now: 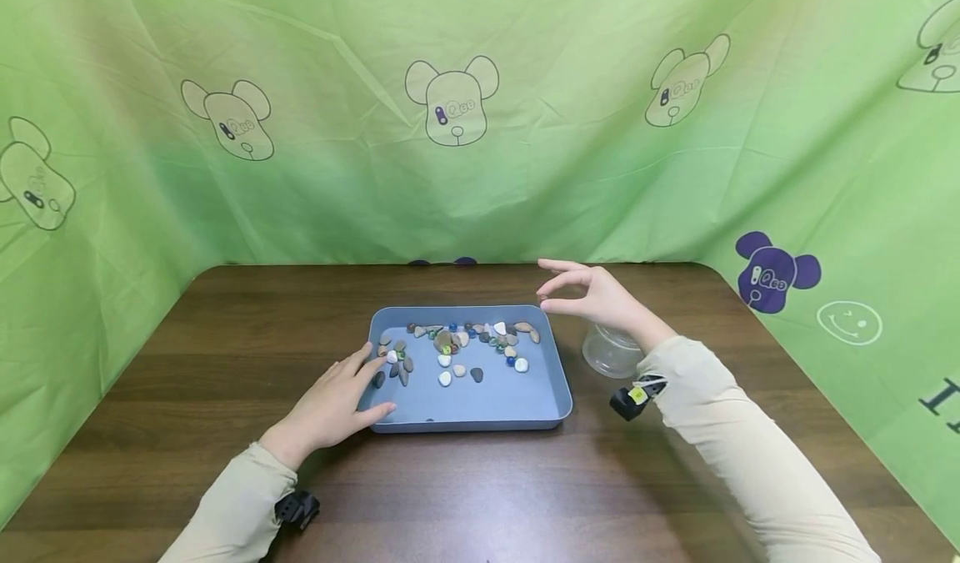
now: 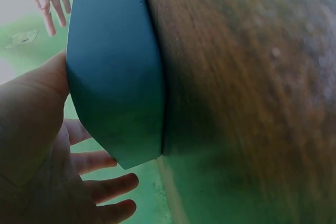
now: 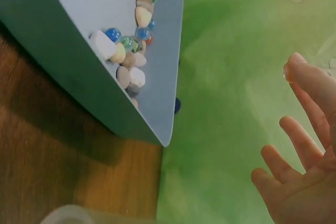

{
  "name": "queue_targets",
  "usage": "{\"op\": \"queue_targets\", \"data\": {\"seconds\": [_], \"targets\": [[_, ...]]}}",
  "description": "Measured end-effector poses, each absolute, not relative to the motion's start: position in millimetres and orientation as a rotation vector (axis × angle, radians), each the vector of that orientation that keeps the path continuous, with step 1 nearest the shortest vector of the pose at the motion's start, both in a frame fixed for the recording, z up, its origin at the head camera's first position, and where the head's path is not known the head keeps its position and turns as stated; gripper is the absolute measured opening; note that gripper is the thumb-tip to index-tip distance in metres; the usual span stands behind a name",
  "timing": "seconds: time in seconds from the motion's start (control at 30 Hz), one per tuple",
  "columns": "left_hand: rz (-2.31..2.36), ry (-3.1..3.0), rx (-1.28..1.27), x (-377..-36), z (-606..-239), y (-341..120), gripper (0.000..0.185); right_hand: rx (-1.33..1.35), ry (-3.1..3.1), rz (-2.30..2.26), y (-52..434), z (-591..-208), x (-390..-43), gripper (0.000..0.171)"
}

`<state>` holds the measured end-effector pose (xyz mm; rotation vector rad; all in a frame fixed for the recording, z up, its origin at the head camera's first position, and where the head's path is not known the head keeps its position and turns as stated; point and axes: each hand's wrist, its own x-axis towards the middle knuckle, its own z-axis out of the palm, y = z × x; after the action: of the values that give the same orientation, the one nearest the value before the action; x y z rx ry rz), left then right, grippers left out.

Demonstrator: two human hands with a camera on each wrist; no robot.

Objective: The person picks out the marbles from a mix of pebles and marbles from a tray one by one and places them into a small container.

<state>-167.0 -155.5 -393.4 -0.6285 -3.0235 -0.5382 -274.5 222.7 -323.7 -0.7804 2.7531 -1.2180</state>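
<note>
The left hand [image 1: 330,404] lies spread against the near left corner of the blue tray [image 1: 480,409], steadying it on the worktop [image 1: 225,329]. The right hand [image 1: 596,296] pinches a small marble [image 3: 287,72] above the tray's far right corner, beside the clear jar [image 1: 611,354].

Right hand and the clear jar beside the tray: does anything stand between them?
Nothing visible does. The right hand, thumb and forefinger pinched on something small, hovers above the tray's far right corner; the clear jar stands open on the table just below the wrist, outside the tray wall.
</note>
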Motion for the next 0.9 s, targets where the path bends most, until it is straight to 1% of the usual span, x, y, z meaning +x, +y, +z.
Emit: {"op": "queue_targets", "data": {"seconds": [0.27, 0.57, 0.73, 0.9], "targets": [[-0.539, -3.027, -0.630, -167.1, -394.3, -155.0, 0.068, -0.734, 2.798, -1.235, 240.0, -318.5, -270.2, 0.022], [-0.546, -3.029, -0.630, -167.6, -394.6, -154.9, 0.067, -0.614, 2.813, -1.317, 261.0, -320.0, -265.7, 0.029], [-0.550, -3.036, -0.630, -167.2, -392.0, -154.8, 0.067, -0.615, 2.855, -1.310, 271.7, -324.6, -264.6, 0.033], [-0.557, -3.044, -0.626, -165.7, -388.6, -154.8, 0.066, -0.591, 2.879, -1.308, 280.9, -329.5, -262.1, 0.033]]}}
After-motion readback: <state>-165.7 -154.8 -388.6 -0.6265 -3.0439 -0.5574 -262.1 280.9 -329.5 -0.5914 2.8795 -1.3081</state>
